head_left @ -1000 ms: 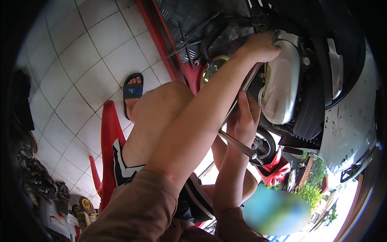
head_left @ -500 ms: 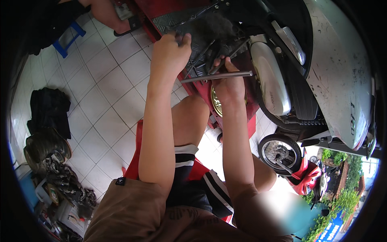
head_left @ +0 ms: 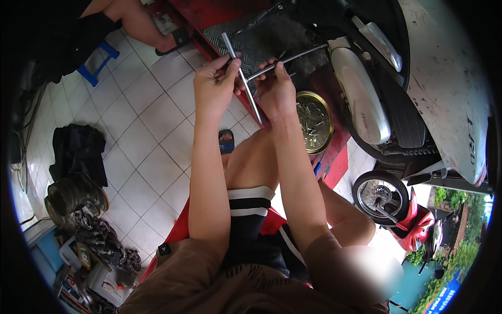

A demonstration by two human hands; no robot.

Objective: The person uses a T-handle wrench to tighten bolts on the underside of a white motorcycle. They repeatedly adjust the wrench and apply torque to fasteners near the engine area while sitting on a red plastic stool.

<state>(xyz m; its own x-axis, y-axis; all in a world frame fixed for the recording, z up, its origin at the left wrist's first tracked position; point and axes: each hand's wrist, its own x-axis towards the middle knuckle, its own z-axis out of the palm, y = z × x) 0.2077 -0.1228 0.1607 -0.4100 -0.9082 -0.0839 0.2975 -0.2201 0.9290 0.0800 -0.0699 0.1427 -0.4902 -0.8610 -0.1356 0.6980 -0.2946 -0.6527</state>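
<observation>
I hold a steel T-handle wrench [head_left: 252,102] over the platform. My left hand [head_left: 215,83] pinches its crossbar between thumb and fingers. Around the long shaft, close to the crossbar, the fingers of my right hand [head_left: 276,94] are closed. The shaft points up to the right, and its far end meets or overlaps the motorbike's silver cover [head_left: 361,97]; whether it touches a bolt cannot be made out. Beside my right wrist a round gold-rimmed tin [head_left: 331,125] holds small metal parts.
A red platform [head_left: 334,167] with a dark ridged metal top lies under the motorbike [head_left: 444,89]. Far left, another person's leg [head_left: 141,29] is near a blue stool [head_left: 99,63]. Black cloth [head_left: 78,152] and greasy parts [head_left: 99,235] lie on the tiled floor. A red motorbike [head_left: 413,225] stands right.
The wrench has swung round, its crossbar now running steeply between my hands. My left hand has come onto the crossbar, and my right hand has shifted left, uncovering the tin.
</observation>
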